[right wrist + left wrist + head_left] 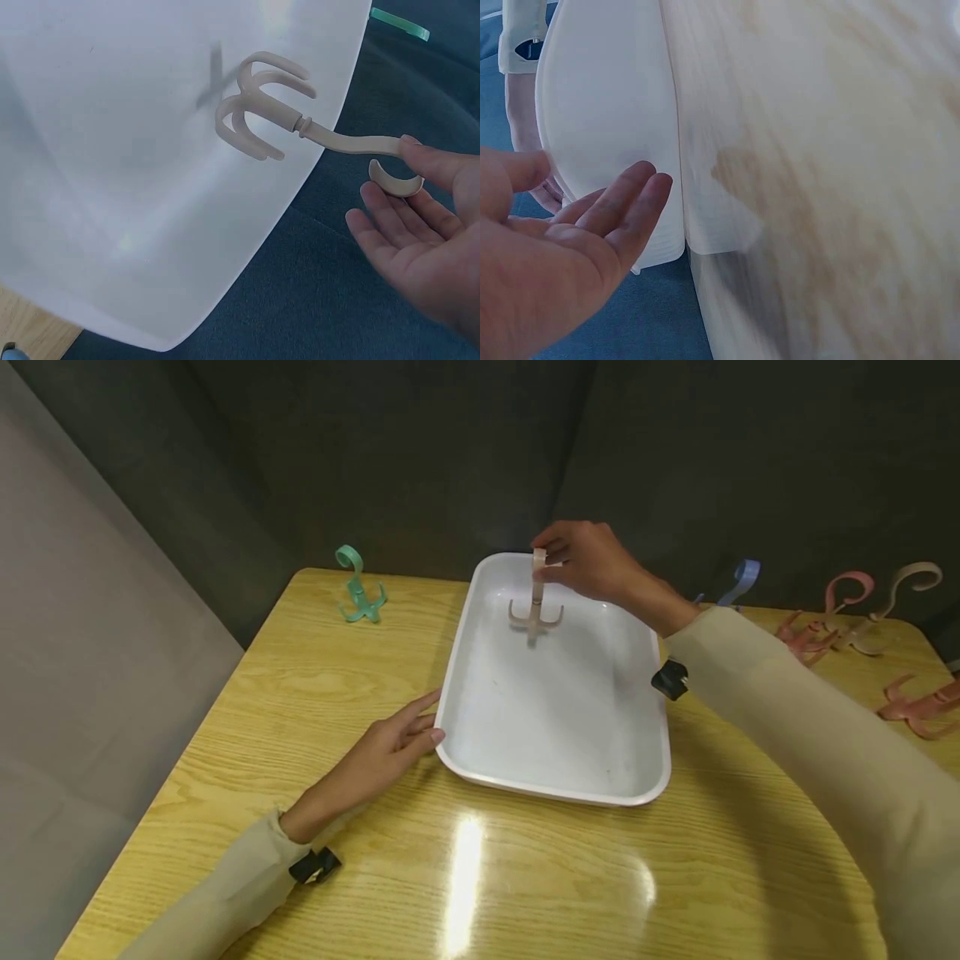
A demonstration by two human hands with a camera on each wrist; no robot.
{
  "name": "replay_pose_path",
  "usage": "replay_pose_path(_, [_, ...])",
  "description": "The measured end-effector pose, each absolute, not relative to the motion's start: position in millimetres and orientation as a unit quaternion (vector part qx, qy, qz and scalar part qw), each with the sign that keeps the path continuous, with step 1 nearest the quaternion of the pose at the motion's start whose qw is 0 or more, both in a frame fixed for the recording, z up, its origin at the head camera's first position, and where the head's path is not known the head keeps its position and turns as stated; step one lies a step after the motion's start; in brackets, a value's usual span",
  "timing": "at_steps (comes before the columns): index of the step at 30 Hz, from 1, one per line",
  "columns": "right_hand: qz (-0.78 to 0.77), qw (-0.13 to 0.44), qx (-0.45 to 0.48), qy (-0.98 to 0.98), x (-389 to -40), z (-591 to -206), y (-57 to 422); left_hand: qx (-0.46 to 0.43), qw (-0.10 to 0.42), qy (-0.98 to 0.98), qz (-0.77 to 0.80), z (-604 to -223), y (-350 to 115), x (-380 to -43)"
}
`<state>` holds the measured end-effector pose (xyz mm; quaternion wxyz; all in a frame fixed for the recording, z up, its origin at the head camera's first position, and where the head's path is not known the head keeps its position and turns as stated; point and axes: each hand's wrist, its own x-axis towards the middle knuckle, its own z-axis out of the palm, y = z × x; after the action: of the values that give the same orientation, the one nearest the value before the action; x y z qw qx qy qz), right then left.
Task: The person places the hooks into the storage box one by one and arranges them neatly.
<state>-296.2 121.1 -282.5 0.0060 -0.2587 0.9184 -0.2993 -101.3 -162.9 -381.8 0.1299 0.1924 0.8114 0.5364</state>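
Observation:
My right hand (pixel 592 560) pinches the curved top of a beige multi-prong hook hanger (pixel 537 593) between thumb and fingers. Its prongs point down over the far part of a white rectangular tray (pixel 555 710). In the right wrist view the hanger (pixel 274 110) shows several curved arms, a straight body and a curled top at the fingertips. A shadow falls on the tray's surface below it. Against the tray's near left side rests my left hand (pixel 382 752), its fingers extended and the thumb at the rim. The left wrist view shows those fingers (pixel 622 206) along the tray's outer wall.
A green hook hanger (pixel 362 597) stands on the wooden table (pixel 300 693) left of the tray. To the right, partly behind my right arm, are a blue hanger (pixel 744 578), pink-red hangers (pixel 806 639) and another beige one (pixel 900 578). A dark curtain (pixel 420 460) hangs behind.

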Motion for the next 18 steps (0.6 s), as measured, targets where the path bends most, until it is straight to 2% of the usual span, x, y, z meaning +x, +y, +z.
replay_pose_path(6, [-0.295, 0.029, -0.249, 0.922, -299.7, -286.0, 112.9, 0.193, 0.129, 0.813, 0.534, -381.0, -161.9, -100.4])
replay_pose_path(18, [-0.292, 0.027, -0.253, 0.922, -301.8, -289.8, 97.2, 0.196, 0.131, 0.805, 0.544, -378.8, -159.5, -97.8])
